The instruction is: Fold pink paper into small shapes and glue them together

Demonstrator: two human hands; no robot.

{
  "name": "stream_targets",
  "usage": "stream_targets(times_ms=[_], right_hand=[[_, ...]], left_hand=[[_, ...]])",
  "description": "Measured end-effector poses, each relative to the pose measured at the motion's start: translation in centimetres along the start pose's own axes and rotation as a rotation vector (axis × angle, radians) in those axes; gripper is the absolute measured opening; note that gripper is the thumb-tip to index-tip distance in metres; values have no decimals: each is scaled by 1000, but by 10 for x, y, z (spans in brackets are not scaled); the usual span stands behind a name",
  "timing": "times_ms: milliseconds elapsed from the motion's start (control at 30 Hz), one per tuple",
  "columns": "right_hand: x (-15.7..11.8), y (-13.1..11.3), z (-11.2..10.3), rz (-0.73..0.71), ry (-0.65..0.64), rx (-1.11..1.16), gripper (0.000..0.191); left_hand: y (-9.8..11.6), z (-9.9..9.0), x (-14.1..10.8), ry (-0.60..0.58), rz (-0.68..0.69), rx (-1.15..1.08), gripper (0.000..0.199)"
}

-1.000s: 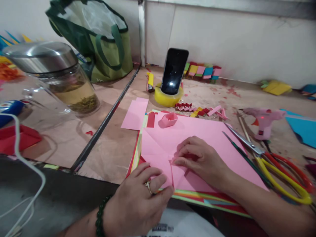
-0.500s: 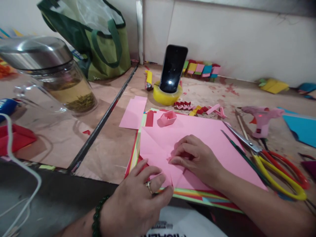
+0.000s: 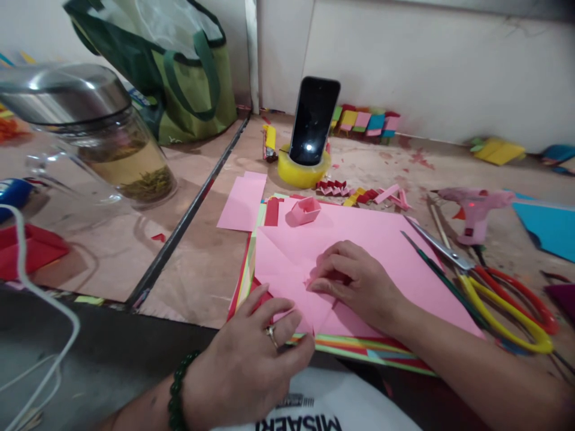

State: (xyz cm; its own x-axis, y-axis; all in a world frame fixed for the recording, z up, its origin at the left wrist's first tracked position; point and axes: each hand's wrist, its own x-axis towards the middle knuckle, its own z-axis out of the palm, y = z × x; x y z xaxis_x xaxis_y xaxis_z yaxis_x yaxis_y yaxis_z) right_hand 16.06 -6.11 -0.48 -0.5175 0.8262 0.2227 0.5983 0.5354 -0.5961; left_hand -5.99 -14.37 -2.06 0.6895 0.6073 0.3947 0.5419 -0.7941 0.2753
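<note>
A creased sheet of pink paper [image 3: 281,257] lies on top of a stack of coloured paper [image 3: 245,269]. My right hand [image 3: 354,281] pinches a small folded point of the pink paper near its middle. At the near left corner, my left hand [image 3: 251,353] rests on the same paper, fingers apart and slightly bent, a ring on one finger. Part of the paper's near edge is hidden under those fingers. A small pink folded-paper box [image 3: 306,210] sits on the stack, beyond my hands.
To the right lie large scissors [image 3: 462,263] with red and yellow handles and a pink glue gun [image 3: 476,206]. A phone [image 3: 314,120] leans in a yellow tape roll [image 3: 303,173]. A glass tea mug [image 3: 130,161] and green bag [image 3: 197,102] stand left.
The view has shifted slightly. Both hands keep nearly the same place on the pink paper; the left fingers have lifted or slid only a little, the right pinch stays.
</note>
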Motion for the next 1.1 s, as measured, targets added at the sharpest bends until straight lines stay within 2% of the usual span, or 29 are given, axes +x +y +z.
stream_targets(times_ms=[133, 333, 667, 833, 900, 1000, 1033, 1100], right_hand=[[-1, 1, 1, 10, 2, -7, 10], [-1, 2, 0, -7, 5, 4, 7], [0, 0, 0, 75, -11, 15, 16], [0, -6, -5, 105, -37, 22, 13], [-1, -9, -9, 67, -74, 14, 29], [-7, -13, -13, 14, -116, -46, 75], [-9, -13, -14, 11, -126, -68, 84], [-13, -11, -16, 26, -142, -93, 88]], left_hand=[[2, 0, 3, 6, -8, -12, 32], [4, -2, 4, -47, -28, -60, 46], [7, -4, 7, -56, -74, -90, 41], [8, -7, 10, -122, -110, -116, 40], [8, -9, 12, -163, -129, -120, 38], [9, -10, 13, -180, -154, -112, 35], [10, -11, 13, -178, -156, -110, 35], [10, -11, 14, -174, -155, -106, 35]])
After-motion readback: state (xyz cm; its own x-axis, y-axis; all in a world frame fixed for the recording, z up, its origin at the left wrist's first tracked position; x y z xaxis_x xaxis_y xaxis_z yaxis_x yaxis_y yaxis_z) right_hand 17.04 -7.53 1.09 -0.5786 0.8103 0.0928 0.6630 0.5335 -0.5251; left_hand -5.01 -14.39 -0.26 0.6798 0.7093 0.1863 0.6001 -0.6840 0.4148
